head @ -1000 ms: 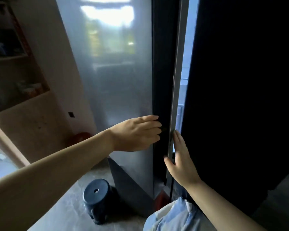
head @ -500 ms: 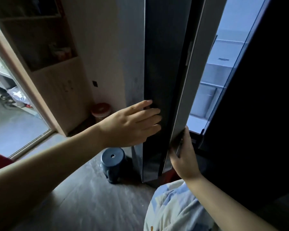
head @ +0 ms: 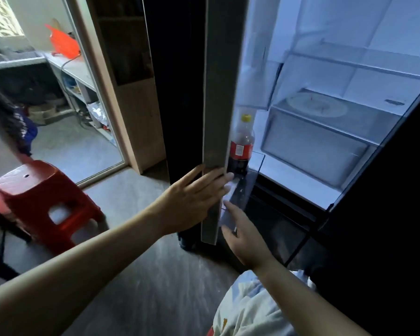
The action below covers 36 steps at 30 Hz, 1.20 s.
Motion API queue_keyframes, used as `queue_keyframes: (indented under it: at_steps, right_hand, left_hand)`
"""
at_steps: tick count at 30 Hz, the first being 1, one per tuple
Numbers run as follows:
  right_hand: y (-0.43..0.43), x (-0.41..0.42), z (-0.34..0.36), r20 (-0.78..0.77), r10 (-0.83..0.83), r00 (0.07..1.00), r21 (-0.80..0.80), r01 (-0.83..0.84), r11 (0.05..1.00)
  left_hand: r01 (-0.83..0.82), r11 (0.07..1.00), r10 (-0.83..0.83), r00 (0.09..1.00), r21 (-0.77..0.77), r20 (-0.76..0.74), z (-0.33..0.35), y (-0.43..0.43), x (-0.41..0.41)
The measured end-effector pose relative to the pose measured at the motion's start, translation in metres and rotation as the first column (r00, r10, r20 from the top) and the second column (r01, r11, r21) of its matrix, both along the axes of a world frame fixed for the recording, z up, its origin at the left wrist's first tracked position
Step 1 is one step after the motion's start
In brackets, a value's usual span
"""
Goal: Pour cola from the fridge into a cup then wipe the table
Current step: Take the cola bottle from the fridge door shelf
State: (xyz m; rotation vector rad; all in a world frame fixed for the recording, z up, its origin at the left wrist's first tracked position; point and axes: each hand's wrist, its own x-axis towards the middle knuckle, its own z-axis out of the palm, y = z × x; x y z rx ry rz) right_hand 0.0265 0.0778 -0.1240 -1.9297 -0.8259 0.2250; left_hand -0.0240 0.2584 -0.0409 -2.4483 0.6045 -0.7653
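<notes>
A cola bottle [head: 241,146] with a yellow cap and red label stands upright in the clear bin [head: 246,187] on the inside of the fridge's left door [head: 218,93]. My left hand [head: 192,200] lies on the door's outer face, fingertips hooked round its edge just below the bottle. My right hand [head: 245,236] is spread open under the bin, against the inner side of the door, holding nothing. No cup or cloth is in view.
The lit fridge interior [head: 325,146] shows white shelves, a drawer and a round plate [head: 318,106]. The right door [head: 386,202] stands dark at the right. A red stool [head: 41,195] is on the floor at left, with a doorway to a room with shelving behind it.
The left fridge door has swung wide open, and the cola bottle in its bin has come into sight. My view has turned left, and both hands have stayed on the door.
</notes>
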Motion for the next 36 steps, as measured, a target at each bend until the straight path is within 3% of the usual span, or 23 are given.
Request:
queue_keyframes:
  at_steps: [4,7,11,18,25,32,36]
  right_hand:
    - [0.004,0.018,-0.026,0.185,0.176,0.967,-0.433,-0.081,0.898]
    - [0.02,0.026,-0.028,0.309,0.362,0.879,-0.619,-0.103,0.778]
    - [0.048,0.036,-0.025,0.339,0.41,0.846,-0.652,-0.103,0.751]
    - [0.108,0.076,-0.021,0.402,0.291,0.868,-0.728,0.111,0.676]
    - [0.186,0.081,-0.041,0.414,0.17,0.894,-0.65,0.16,0.743]
    - [0.251,0.102,-0.035,0.408,0.117,0.905,-0.639,0.192,0.745]
    - [0.248,0.114,-0.043,0.476,0.166,0.863,-0.631,0.204,0.749]
  left_hand:
    - [-0.191,0.98,0.189,0.981,-0.051,-0.044,-0.02,0.02,-0.016]
    - [-0.315,0.947,0.309,0.947,-0.068,-0.081,-0.027,0.038,-0.021]
    - [-0.4,0.908,0.389,0.916,-0.129,-0.099,-0.033,0.07,-0.018]
    - [-0.336,0.898,0.315,0.942,-0.285,-0.117,-0.042,0.148,0.001]
    - [-0.271,0.893,0.253,0.962,-0.358,-0.1,-0.048,0.234,0.034]
    - [-0.417,0.776,0.22,0.883,-0.474,-0.416,-0.101,0.241,0.07]
    - [-0.476,0.731,0.153,0.813,-0.489,-0.563,-0.13,0.24,0.091]
